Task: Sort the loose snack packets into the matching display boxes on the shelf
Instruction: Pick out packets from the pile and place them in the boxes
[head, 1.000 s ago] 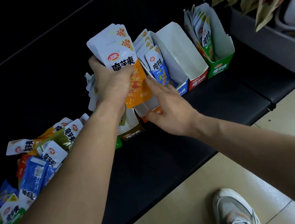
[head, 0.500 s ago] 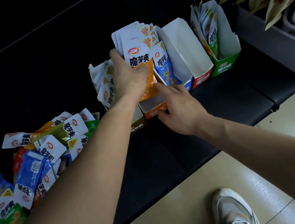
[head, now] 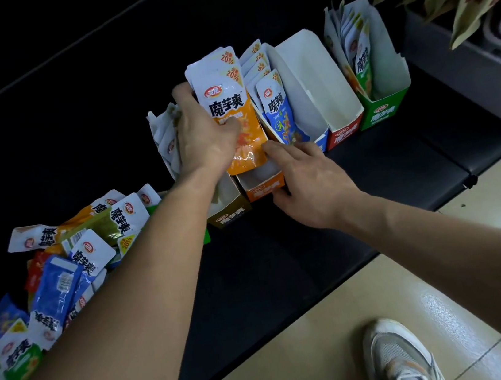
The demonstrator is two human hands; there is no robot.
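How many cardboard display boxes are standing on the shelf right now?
5, in a row left to right: brown cardboard box, orange box, blue box, red box, green box. The left forearm may hide another.

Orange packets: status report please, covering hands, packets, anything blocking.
Left hand grips orange packets, lower ends at orange box mouth. Right hand touches that box. Nothing blocks its mouth.
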